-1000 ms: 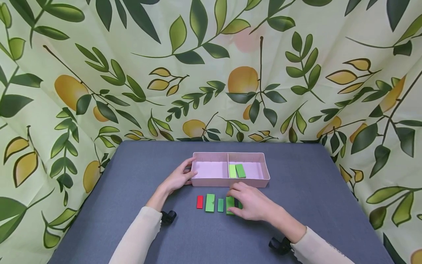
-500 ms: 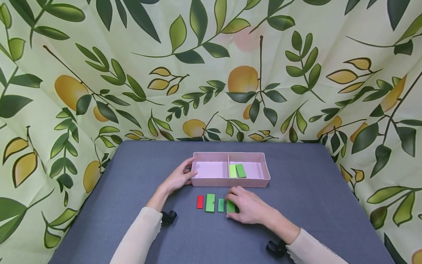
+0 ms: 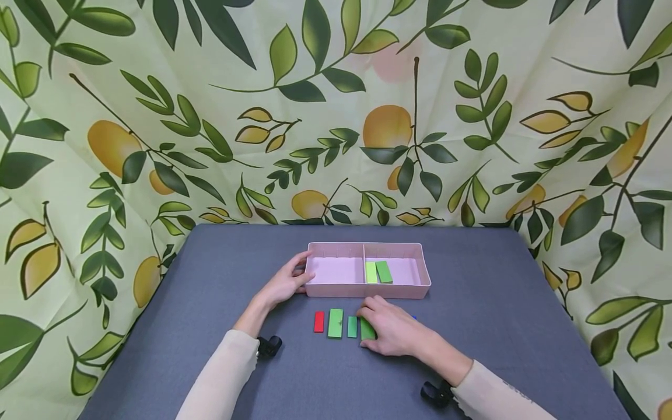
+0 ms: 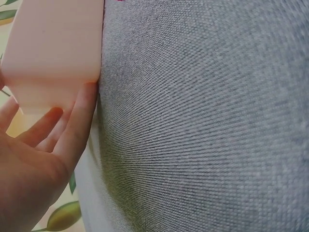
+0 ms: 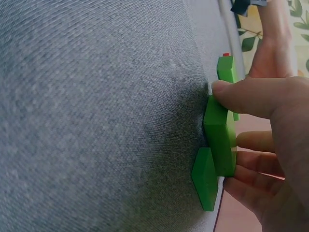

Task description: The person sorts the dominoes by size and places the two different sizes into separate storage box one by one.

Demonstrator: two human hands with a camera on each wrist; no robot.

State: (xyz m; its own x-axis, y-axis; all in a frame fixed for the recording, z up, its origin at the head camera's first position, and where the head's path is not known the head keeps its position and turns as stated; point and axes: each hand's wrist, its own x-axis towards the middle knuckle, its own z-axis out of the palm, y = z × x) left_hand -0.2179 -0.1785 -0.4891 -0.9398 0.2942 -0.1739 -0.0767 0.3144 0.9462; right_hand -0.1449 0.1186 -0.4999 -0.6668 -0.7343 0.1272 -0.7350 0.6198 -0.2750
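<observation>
In the head view my left hand (image 3: 286, 282) grips the left end of a pink two-compartment box (image 3: 336, 290); the left wrist view shows its fingertips against the end wall. My right hand (image 3: 395, 328) pinches a green block (image 5: 219, 130) between thumb and fingers, at the row in front of the box. Close beside that block lies a darker green block (image 5: 205, 180), hidden under the hand in the head view. To the left are a small teal-green block (image 3: 352, 327), a larger green block (image 3: 335, 324) and a red block (image 3: 318, 322).
The box's right compartment holds a lime block (image 3: 371, 272) and a green block (image 3: 384, 272). A sliver of a blue block (image 3: 415, 318) shows past my right hand. Grey-blue cloth covers the table (image 3: 472, 280), with a leaf-patterned curtain (image 3: 336, 146) behind.
My right hand has shifted slightly left and toward me, its fingers closing in on the green block. A bit of blue now shows beyond it. The left hand and box stay put.
</observation>
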